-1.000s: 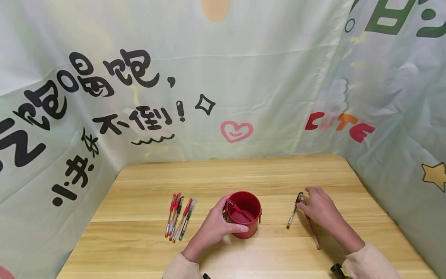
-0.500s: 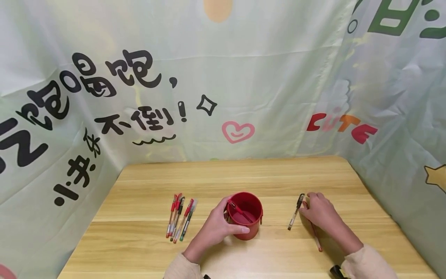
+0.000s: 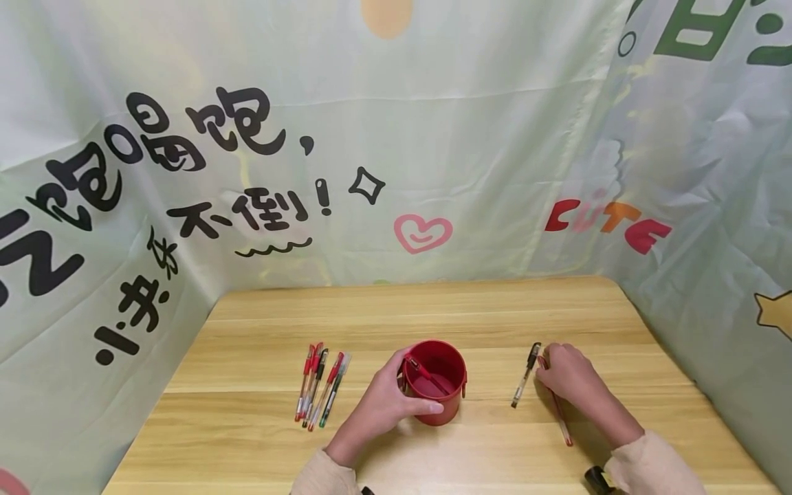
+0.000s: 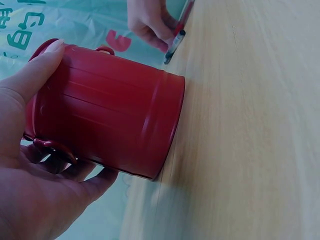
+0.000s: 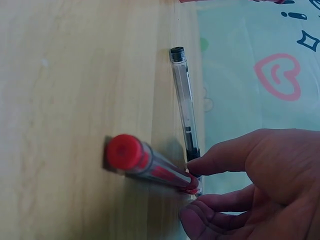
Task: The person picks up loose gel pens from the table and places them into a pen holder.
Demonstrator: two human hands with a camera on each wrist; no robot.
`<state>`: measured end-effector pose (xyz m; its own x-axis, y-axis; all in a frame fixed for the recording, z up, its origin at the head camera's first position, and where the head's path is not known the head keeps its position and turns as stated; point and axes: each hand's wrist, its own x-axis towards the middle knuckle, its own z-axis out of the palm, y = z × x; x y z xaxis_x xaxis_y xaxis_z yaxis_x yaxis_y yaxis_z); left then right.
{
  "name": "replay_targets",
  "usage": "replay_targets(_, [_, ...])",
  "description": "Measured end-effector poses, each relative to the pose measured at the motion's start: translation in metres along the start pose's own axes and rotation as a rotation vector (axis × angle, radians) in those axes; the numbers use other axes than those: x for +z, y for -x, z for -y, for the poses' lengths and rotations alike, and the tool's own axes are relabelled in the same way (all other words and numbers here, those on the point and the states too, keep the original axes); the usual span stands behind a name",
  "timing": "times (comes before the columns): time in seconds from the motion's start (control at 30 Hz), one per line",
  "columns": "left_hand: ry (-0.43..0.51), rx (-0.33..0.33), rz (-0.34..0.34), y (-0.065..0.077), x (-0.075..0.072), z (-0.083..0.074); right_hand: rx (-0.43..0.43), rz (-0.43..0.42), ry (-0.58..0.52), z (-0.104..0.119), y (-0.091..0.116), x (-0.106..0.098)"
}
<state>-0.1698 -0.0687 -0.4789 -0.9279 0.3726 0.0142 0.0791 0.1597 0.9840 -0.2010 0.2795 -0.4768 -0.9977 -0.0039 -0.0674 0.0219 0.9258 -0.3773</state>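
Note:
My left hand holds a small red bucket by its left side, thumb across the near wall and fingers behind. The left wrist view shows the bucket with its base at the wooden tabletop. Inside it leans a red-capped pen. To the right, my right hand pinches one end of a red gel pen between thumb and fingers. In the right wrist view the red pen points its red end toward the camera. A black gel pen lies just left of that hand.
Several red, black and green pens lie side by side on the wooden table, left of the bucket. A printed cloth hangs around the back and sides. A black object sits by the right sleeve.
My right hand has drawn in from above the two pens, and its fingers have closed on the red pen's far end. The left hand and bucket stay in place.

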Motion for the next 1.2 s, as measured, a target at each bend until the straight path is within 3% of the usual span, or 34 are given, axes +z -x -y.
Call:
replay_targets(0.43, [0.004,-0.001,0.001,0.0002,0.0001,0.0001,0.005,0.010,0.024,0.0058,-0.0006,0.0003])
replay_targets(1.2, [-0.010,-0.006,-0.003,-0.0001,-0.0009,0.0006,0.026,0.022,-0.038,0.0072,0.0033,0.0016])
